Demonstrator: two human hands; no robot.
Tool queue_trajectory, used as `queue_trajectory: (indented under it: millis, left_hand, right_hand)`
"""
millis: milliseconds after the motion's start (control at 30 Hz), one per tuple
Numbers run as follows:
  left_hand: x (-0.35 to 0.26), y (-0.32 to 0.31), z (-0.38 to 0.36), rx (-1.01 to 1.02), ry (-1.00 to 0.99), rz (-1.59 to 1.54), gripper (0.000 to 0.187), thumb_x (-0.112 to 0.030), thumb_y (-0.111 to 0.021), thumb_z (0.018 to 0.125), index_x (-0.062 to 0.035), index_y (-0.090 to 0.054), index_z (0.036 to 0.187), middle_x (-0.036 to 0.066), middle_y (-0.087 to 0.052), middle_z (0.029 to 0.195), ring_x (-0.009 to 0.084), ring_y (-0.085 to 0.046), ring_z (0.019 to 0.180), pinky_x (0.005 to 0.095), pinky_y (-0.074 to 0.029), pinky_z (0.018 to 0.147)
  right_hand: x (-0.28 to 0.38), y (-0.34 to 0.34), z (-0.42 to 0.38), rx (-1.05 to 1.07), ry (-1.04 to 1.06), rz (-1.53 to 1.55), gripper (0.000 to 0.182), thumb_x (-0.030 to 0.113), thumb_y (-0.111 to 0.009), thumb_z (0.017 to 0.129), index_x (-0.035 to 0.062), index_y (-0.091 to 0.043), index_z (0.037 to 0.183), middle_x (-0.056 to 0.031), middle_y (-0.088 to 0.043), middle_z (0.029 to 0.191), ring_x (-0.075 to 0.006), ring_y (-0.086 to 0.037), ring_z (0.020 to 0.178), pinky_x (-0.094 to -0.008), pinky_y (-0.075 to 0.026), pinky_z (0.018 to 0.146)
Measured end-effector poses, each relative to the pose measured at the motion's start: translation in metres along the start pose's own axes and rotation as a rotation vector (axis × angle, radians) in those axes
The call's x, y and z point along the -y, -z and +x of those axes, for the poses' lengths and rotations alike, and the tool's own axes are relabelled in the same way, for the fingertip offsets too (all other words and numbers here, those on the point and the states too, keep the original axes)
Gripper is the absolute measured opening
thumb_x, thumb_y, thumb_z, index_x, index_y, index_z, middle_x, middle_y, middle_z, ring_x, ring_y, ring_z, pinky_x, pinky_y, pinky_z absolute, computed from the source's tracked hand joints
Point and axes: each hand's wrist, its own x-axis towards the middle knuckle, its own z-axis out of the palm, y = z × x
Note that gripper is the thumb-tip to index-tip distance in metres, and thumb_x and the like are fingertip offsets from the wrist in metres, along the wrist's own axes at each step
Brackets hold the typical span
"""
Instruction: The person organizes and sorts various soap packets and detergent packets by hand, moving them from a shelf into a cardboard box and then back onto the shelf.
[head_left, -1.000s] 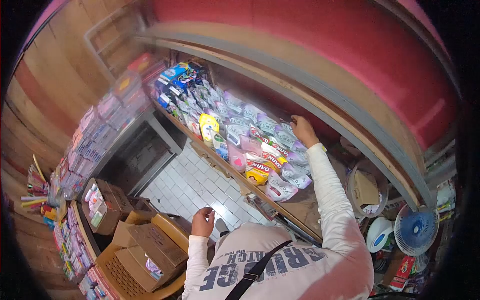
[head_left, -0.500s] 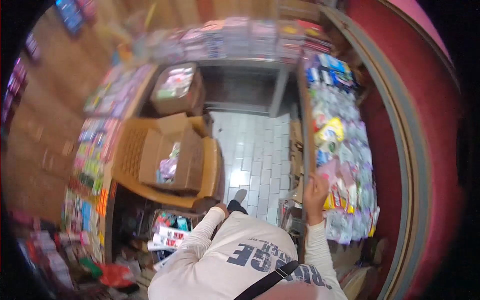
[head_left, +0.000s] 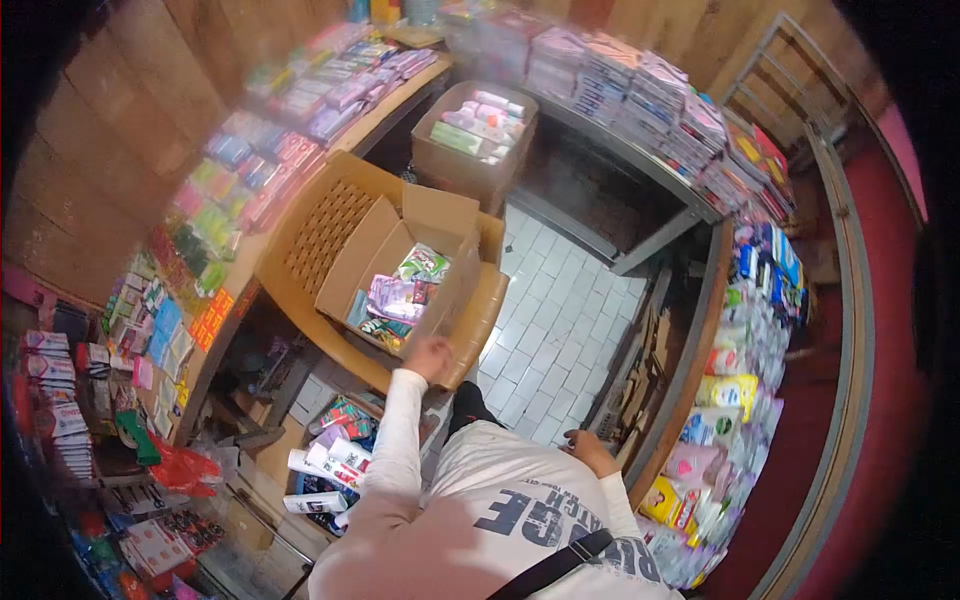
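Observation:
My left hand (head_left: 430, 360) is at the near corner of an open cardboard box (head_left: 452, 290), which stands on a tan plastic chair (head_left: 330, 215). Its fingers are blurred, and I cannot make out whether they grip the box. Inside the box lie purple packets (head_left: 392, 297) and a green and white packet (head_left: 424, 263). My right hand (head_left: 592, 453) hangs low beside my body, fingers loosely apart, with nothing visible in it. It is between my shirt and the right-hand shelf edge.
A second carton (head_left: 470, 165) holding bottles stands behind the chair. Below left, a low box holds white bottles (head_left: 335, 465). Goods line the left counter (head_left: 265, 240), back shelf (head_left: 640, 100) and right shelf (head_left: 715, 420). White floor tiles (head_left: 545, 310) lie between them.
The view has swung left and come nearer the chair. My left hand has risen from beside my leg to the box. My right hand has left the packets on the right shelf.

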Motion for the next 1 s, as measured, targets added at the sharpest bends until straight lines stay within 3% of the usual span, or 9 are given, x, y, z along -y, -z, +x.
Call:
queue_trajectory:
  millis: [100, 167, 267, 433, 633, 767, 900, 933, 1000]
  left_hand:
    - [0.01, 0.057, 0.083, -0.328, -0.146, 0.182, 0.017, -0.018, -0.064, 0.087, -0.0015, -0.069, 0.085, 0.009, -0.068, 0.075, 0.0168, -0.066, 0.068, 0.0329, -0.052, 0.06]
    - [0.014, 0.088, 0.12, -0.482, -0.075, 0.325, 0.021, -0.024, -0.066, 0.083, -0.0058, -0.07, 0.092, 0.015, -0.072, 0.088, 0.0313, -0.069, 0.083, 0.0407, -0.054, 0.077]
    - [0.045, 0.119, 0.176, -0.473, 0.079, 0.509, 0.024, -0.026, -0.065, 0.083, -0.0054, -0.07, 0.094, 0.017, -0.07, 0.096, 0.035, -0.067, 0.091, 0.043, -0.053, 0.083]
    - [0.053, 0.108, 0.229, -0.602, -0.009, 0.592, 0.029, -0.017, -0.066, 0.081, -0.0004, -0.068, 0.104, 0.019, -0.069, 0.102, 0.0354, -0.065, 0.098, 0.0435, -0.051, 0.09]
    - [0.034, 0.084, 0.29, -0.573, -0.041, 0.65, 0.027, -0.012, -0.063, 0.08, 0.0025, -0.066, 0.103, 0.024, -0.062, 0.119, 0.0389, -0.055, 0.116, 0.0448, -0.043, 0.101]
    - [0.032, 0.068, 0.334, -0.403, 0.109, 0.892, 0.029, -0.015, -0.056, 0.083, -0.0027, -0.067, 0.107, 0.019, -0.062, 0.122, 0.0328, -0.049, 0.125, 0.0466, -0.04, 0.103]
    - [0.057, 0.053, 0.384, -0.177, 0.254, 0.98, 0.027, -0.013, -0.055, 0.085, -0.0084, -0.068, 0.108, 0.013, -0.065, 0.114, 0.0306, -0.056, 0.117, 0.0438, -0.041, 0.1]
    - [0.067, 0.045, 0.387, -0.277, 0.153, 1.001, 0.026, -0.015, -0.063, 0.08, -0.004, -0.068, 0.104, 0.014, -0.065, 0.107, 0.0303, -0.058, 0.109, 0.0448, -0.045, 0.096]
    - [0.078, 0.037, 0.4, -0.216, 0.212, 1.165, 0.026, -0.017, -0.058, 0.086, -0.0053, -0.067, 0.107, 0.012, -0.065, 0.111, 0.0274, -0.059, 0.109, 0.0443, -0.045, 0.094]
  right_hand:
    - [0.013, 0.028, 0.038, 0.051, -0.05, -0.039, 0.045, 0.025, -0.07, 0.083, -0.0047, -0.063, 0.117, -0.0268, -0.066, 0.107, -0.0418, -0.063, 0.104, -0.0466, -0.05, 0.089]
    - [0.015, 0.045, 0.06, 0.033, -0.059, -0.038, 0.044, 0.023, -0.069, 0.083, -0.0041, -0.063, 0.117, -0.027, -0.067, 0.104, -0.0423, -0.063, 0.101, -0.0474, -0.051, 0.087]
    - [0.048, 0.076, 0.091, -0.022, -0.109, -0.116, 0.042, 0.024, -0.069, 0.083, -0.0007, -0.064, 0.117, -0.026, -0.067, 0.102, -0.0421, -0.063, 0.099, -0.0473, -0.051, 0.085]
    - [0.071, 0.091, 0.142, -0.034, -0.111, -0.065, 0.043, 0.025, -0.067, 0.086, -0.0017, -0.062, 0.119, -0.0236, -0.068, 0.101, -0.0407, -0.064, 0.1, -0.0457, -0.052, 0.086]
    - [0.084, 0.081, 0.187, 0.15, -0.01, -0.205, 0.043, 0.026, -0.065, 0.088, -0.0026, -0.061, 0.119, -0.0232, -0.068, 0.103, -0.0408, -0.064, 0.101, -0.0446, -0.051, 0.087]
    - [0.075, 0.069, 0.197, 0.122, -0.023, -0.094, 0.031, 0.021, -0.063, 0.087, 0.0039, -0.067, 0.113, -0.02, -0.07, 0.101, -0.038, -0.067, 0.094, -0.0425, -0.053, 0.082]
    - [0.099, 0.082, 0.197, 0.136, -0.122, -0.051, 0.03, 0.018, -0.064, 0.088, 0.0032, -0.066, 0.114, -0.0208, -0.07, 0.101, -0.0368, -0.068, 0.094, -0.0415, -0.053, 0.083]
    - [0.095, 0.08, 0.197, 0.133, -0.122, -0.049, 0.033, 0.019, -0.064, 0.088, 0.0016, -0.065, 0.116, -0.0236, -0.069, 0.1, -0.0352, -0.069, 0.094, -0.0416, -0.053, 0.082]
    - [0.077, 0.073, 0.196, 0.175, -0.155, -0.127, 0.035, 0.02, -0.063, 0.089, 0.0016, -0.064, 0.118, -0.0236, -0.069, 0.101, -0.0347, -0.069, 0.095, -0.0414, -0.054, 0.082]
